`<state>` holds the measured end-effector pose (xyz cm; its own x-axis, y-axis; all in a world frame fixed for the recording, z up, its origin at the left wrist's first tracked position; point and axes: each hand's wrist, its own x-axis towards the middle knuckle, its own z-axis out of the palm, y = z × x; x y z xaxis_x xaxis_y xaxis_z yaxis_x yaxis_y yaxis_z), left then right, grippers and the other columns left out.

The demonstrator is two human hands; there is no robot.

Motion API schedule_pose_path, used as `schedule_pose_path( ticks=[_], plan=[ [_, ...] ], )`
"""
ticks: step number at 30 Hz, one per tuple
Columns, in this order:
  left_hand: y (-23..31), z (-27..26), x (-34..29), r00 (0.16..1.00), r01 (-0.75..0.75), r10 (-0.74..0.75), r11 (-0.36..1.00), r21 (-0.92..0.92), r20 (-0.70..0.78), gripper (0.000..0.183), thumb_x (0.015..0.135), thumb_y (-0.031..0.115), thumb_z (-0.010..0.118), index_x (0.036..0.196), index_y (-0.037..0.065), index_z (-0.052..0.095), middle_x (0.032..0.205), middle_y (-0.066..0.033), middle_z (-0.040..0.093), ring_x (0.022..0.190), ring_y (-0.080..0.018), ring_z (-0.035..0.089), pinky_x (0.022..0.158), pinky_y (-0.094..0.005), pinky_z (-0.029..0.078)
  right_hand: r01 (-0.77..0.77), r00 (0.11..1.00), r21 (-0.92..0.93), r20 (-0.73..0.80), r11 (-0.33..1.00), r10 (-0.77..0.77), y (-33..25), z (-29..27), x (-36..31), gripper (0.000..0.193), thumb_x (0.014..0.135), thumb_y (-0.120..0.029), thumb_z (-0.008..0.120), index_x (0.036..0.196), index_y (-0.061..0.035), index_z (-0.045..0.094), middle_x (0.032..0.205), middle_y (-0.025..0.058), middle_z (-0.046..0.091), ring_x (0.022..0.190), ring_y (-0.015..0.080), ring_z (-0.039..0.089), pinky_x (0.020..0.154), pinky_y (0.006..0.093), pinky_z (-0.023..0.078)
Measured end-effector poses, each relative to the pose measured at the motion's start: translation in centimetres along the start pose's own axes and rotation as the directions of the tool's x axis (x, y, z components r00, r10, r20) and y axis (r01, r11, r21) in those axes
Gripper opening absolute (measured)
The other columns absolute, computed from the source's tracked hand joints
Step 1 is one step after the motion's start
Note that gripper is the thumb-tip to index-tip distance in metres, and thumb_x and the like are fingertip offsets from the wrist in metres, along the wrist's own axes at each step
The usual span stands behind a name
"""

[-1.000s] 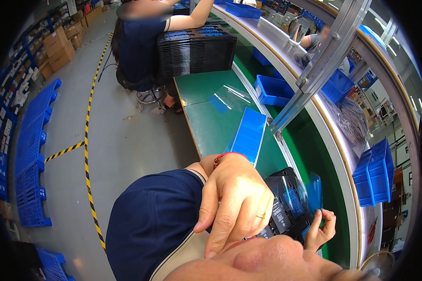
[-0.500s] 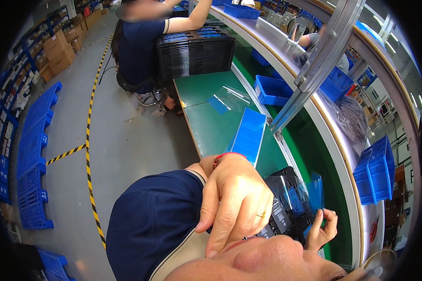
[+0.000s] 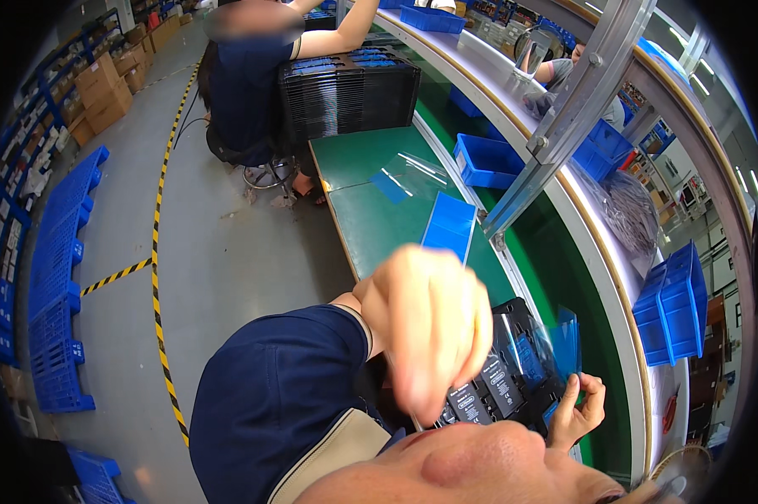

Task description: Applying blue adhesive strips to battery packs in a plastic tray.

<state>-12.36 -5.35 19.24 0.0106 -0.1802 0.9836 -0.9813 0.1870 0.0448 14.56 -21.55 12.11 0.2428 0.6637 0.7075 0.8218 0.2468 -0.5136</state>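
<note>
My left hand, blurred by motion, is above the near end of a black tray, back of the hand up. Its fingers point down and look pressed together; whatever may be between them is hidden. Flat black battery packs with white print lie in the tray, partly covered by my left hand. On the tray's far side my right hand pinches the edge of a clear film sheet with a blue part, which stands up over the tray. A blue sheet lies on the green table past my left hand.
Clear film pieces lie farther up the table. Beyond stands a stack of black trays, with a co-worker beside it. A metal post rises at the bench's edge. Blue bins stand to the right.
My left hand has moved up and away from the face, its fingers drawn together, uncovering more of the battery packs. My right hand keeps its place at the film.
</note>
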Motion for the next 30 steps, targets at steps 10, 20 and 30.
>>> schedule_pose_path(
  ticks=[10, 20, 30],
  plan=[
    [-0.5, 0.1, 0.7, 0.592, -0.069, 0.724, -0.392, 0.917, 0.354, 0.097, 0.082, 0.055, 0.061, 0.145, 0.041, -0.012, 0.153, -0.0127, -0.018, 0.142, -0.0382, -0.005, 0.112, -0.0557, 0.009, -0.001, 1.000, -0.014, 0.001, 1.000, 0.001, -0.2, 0.0, 0.1, 0.006, 0.082, 0.003, 0.062, 0.083, 0.0033, 0.057, 0.073, 0.0096, 0.056, 0.067, 0.0168, 0.053, 0.062, 0.0255, 0.043],
    [-4.3, -2.3, -1.7, 0.646, 0.378, -0.714, -0.008, 0.926, -0.269, 0.068, 0.077, 0.028, 0.070, 0.136, 0.007, 0.043, 0.098, -0.0145, 0.063, 0.089, -0.0309, 0.060, 0.079, -0.0397, 0.045, 0.038, 0.999, -0.012, -0.008, 0.999, -0.038, 0.0, 0.0, 0.0, 0.007, 0.081, 0.005, 0.063, 0.083, 0.0033, 0.056, 0.073, 0.0109, 0.057, 0.066, 0.0197, 0.054, 0.062, 0.0273, 0.044],
    [-9.1, -1.6, -3.1, 0.586, 0.665, -0.787, 0.332, 0.669, -0.192, 0.058, 0.085, 0.033, 0.063, 0.128, -0.004, 0.048, 0.091, -0.0222, 0.066, 0.084, -0.0367, 0.064, 0.071, -0.0399, 0.051, 0.447, 0.892, -0.219, 0.034, 0.868, -0.451, -2.4, -0.7, 0.2, 0.014, 0.077, 0.007, 0.065, 0.086, -0.0004, 0.058, 0.080, 0.0138, 0.061, 0.075, 0.0310, 0.058, 0.069, 0.0390, 0.049]
  ],
)
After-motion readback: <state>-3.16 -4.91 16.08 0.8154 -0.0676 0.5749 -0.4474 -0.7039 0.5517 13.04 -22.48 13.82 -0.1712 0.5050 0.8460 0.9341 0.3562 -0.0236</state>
